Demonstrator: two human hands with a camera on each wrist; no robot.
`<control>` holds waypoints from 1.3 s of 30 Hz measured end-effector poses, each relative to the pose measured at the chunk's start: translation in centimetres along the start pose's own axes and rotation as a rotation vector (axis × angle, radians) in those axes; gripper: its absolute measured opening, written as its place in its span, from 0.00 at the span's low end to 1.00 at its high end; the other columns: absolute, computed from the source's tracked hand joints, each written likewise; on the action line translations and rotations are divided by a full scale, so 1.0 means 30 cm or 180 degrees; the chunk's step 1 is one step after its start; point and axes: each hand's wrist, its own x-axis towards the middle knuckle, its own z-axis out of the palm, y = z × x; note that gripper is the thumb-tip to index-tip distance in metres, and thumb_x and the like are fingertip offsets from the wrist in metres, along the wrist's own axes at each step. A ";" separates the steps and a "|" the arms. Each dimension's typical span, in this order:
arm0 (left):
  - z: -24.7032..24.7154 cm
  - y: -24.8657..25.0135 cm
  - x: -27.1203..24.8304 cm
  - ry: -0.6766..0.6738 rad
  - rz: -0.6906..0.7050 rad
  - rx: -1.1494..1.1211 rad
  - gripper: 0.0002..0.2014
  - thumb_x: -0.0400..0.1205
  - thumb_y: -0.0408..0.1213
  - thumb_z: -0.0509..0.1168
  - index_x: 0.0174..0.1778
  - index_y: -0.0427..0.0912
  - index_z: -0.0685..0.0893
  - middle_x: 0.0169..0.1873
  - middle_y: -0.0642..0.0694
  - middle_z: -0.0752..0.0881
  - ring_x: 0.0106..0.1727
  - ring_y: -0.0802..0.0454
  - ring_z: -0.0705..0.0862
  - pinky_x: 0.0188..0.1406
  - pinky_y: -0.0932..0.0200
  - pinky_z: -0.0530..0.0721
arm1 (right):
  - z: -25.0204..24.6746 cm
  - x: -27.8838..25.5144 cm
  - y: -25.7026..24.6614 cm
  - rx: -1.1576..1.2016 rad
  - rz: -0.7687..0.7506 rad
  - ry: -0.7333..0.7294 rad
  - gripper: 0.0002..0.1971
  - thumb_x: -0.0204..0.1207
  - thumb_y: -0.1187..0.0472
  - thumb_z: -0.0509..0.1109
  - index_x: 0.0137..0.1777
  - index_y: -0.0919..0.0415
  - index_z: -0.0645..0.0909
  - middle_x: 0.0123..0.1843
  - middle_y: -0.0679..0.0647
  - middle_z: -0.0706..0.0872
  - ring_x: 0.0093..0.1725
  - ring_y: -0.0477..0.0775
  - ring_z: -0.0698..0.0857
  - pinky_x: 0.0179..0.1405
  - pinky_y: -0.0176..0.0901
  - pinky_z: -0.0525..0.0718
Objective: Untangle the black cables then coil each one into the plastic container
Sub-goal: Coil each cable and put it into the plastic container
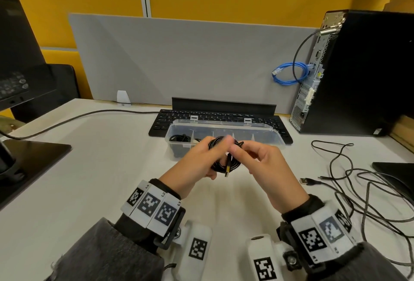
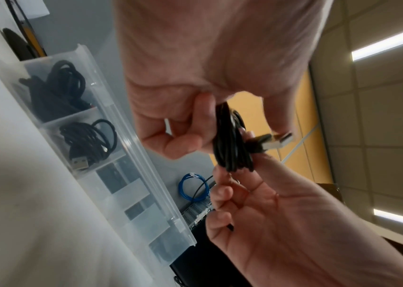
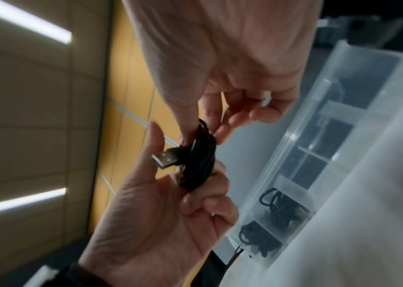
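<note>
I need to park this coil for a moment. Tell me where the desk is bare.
Bare desk lies left of the hands, between the monitor base and the plastic container. The strip between the container and the wrists is free too. Avoid the right: loose black cables sprawl there. The container's two left compartments already hold coils; the others look free.
</note>
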 end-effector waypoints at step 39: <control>-0.016 -0.022 0.023 0.1239 0.1207 0.1456 0.04 0.83 0.42 0.61 0.45 0.47 0.80 0.32 0.57 0.82 0.36 0.63 0.81 0.36 0.71 0.77 | 0.052 -0.030 -0.021 -0.0330 -0.0201 -0.0099 0.13 0.66 0.51 0.78 0.45 0.52 0.79 0.36 0.47 0.79 0.32 0.45 0.75 0.33 0.31 0.74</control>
